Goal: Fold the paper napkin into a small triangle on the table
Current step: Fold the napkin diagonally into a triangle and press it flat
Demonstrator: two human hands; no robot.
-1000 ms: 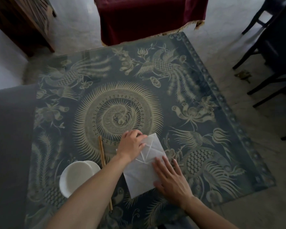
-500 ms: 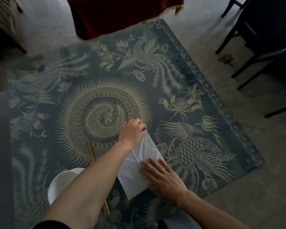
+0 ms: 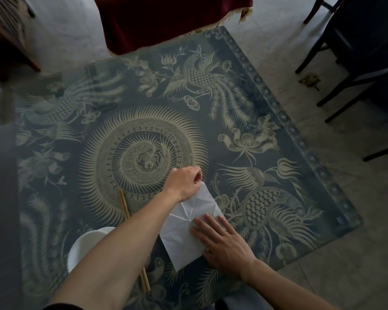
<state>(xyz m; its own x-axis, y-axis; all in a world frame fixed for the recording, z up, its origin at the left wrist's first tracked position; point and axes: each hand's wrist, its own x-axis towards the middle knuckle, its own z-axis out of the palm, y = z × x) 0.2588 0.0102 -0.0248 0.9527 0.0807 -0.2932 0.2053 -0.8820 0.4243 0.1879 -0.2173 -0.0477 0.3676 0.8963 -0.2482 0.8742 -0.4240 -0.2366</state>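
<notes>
Folding is partway, going by how the sheet lies. Left to right across the counter (image 3: 278, 121):

White bowl (image 3: 85, 247) at the near-left, partly under the left forearm. Chopsticks (image 3: 124, 203) run beside it and pass under the same arm. Neither touches the paper.

Left hand (image 3: 184, 183): fingers curled, grip closed on the far corner of the paper napkin (image 3: 179, 238), apparently pinching it. Fingertips are hidden behind the knuckles, so whether the corner is lifted or pressed down I can't tell.

The napkin sits near the front edge of the counter, centre-right, between the two hands. Creases radiate from a point about mid-sheet, and the far end already comes to a point. The near half is a flat, unfolded panel ending in its own corner. So: early folds in, but not a small triangle yet. I'd guess at least a couple more folds and a press to go.

Right hand (image 3: 222, 239): grip open, fingers straight and spread, palm flat on the right side of the napkin, pinning it.

Versus half a second ago: napkin in the same spot on the pattern, same creases showing. Left hand still on the far corner, right hand still flat. The view has shifted, so more bowl and chopsticks show. No real progress on the fold in that interval.
</notes>
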